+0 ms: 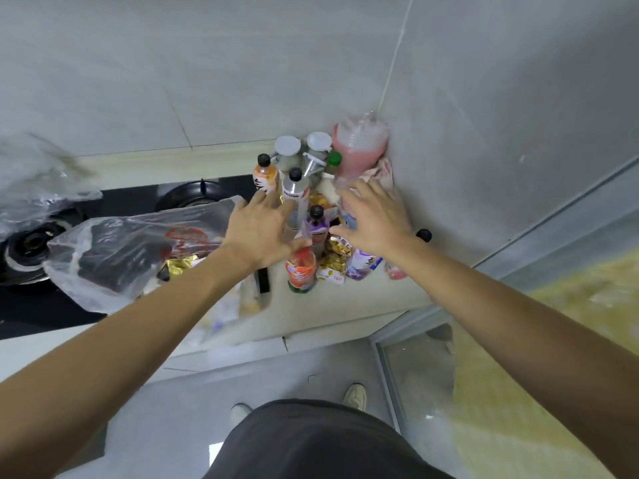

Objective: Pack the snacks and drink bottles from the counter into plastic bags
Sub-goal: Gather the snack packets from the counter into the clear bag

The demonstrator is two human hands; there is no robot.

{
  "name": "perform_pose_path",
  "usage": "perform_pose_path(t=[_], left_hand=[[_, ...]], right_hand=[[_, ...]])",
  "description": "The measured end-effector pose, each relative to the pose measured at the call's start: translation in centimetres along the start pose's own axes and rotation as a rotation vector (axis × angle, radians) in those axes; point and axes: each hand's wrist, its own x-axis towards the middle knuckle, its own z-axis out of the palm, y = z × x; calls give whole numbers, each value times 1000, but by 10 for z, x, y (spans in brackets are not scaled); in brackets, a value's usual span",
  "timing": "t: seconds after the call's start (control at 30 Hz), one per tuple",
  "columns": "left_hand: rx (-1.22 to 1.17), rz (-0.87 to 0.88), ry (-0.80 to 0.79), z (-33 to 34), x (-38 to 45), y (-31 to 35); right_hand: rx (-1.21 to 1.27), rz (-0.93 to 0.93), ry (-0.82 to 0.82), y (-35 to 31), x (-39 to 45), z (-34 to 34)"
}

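Nearest on the pale desk stands a red-labelled bottle, and beside it lie gold snack packets. To the left, a filled clear plastic bag lies partly over the black gas stove. Both hands reach over the cluster of 2 black-capped bottles, purple and silver. The left hand has its fingers spread and holds nothing. The right hand is also spread open and empty. Farther back stand an orange bottle and a pink bag against the wall.
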Motion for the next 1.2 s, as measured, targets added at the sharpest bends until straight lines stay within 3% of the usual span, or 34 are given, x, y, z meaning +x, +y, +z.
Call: perform_pose_path(t=[0.3, 0.5, 0.8, 1.03, 1.2], left_hand=[[-94, 8, -20, 49, 8, 86], [-180, -17, -173, 89, 6, 119], [-652, -274, -232, 126, 38, 129], [-836, -223, -174, 138, 65, 136], [-798, -144, -64, 141, 59, 137]], right_hand=[[143, -19, -82, 74, 19, 20], [181, -10, -191, 88, 38, 43], [224, 144, -347, 110, 46, 73], [244, 163, -352, 117, 46, 76], [233, 145, -375, 124, 40, 77]])
